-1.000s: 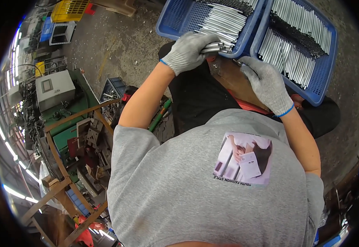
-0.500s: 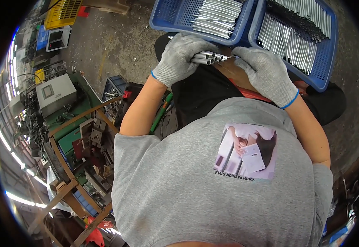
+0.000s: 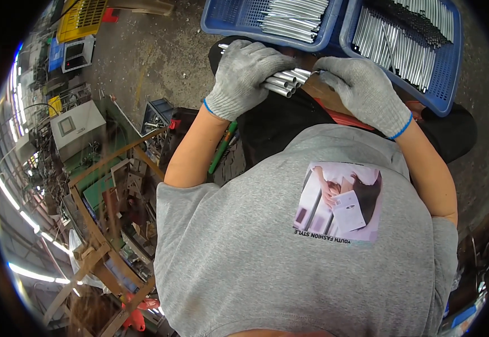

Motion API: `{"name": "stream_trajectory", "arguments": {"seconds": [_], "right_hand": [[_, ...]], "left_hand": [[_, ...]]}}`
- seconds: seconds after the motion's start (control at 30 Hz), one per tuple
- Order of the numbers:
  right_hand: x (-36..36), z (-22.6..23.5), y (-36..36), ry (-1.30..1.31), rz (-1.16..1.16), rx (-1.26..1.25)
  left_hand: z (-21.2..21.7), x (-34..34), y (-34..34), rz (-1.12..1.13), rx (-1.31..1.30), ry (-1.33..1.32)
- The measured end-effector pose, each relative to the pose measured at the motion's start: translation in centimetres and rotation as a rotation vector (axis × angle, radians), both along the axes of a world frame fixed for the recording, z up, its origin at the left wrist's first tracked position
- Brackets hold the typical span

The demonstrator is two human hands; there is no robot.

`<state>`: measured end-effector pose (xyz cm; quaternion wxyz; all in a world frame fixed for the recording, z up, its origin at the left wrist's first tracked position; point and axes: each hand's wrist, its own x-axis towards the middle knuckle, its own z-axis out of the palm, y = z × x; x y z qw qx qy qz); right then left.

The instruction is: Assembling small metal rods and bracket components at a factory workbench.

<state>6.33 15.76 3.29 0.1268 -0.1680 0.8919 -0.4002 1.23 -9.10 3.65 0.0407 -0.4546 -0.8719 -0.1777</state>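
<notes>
The left hand (image 3: 244,76) is closed around a small bundle of tubes (image 3: 286,83), short silvery metal ones, their open ends poking out past the glove toward the right hand. The right hand (image 3: 362,92) is curled over the far ends of that bundle, fingers bent down onto it, so both gloved hands grip the tubes between them. The bundle sits just below the left crate (image 3: 227,22), a blue perforated one holding more bright tubes, and above the person's dark lap. The right crate (image 3: 441,84), beside the left crate and touching it, holds a fuller layer of tubes, some darker.

To handle this well, I judge the ends want squaring up: the tubes look staggered at the left hand, so a light tap of the right palm against the ends would level them. The left grip should stay firm but not crushing, since smooth round tubes slide easily out of knit gloves. Keeping the bundle level and close to the left crate would mean any tube that slips has a short fall
</notes>
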Motion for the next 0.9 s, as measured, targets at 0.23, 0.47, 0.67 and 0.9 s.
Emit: {"name": "stream_trajectory", "arguments": {"seconds": [0.23, 0.47, 0.67, 0.9], "right_hand": [[1.3, -1.0, -0.7, 0.012, -0.021, -0.012], [0.3, 0.6, -0.3, -0.058, -0.003, -0.080], [0.7, -1.4, -0.7, -0.002, -0.011, -0.084], [0.6, -0.7, -0.9, -0.102, -0.013, -0.174]], "left_hand": [[-0.5, 0.5, -0.1, 0.021, 0.047, -0.018], [-0.1, 0.6, -0.4, 0.028, 0.029, 0.030], [-0.2, 0.4, -0.6, 0.019, 0.045, -0.029], [-0.4, -0.1, -0.5, 0.039, 0.030, 0.006]]}}
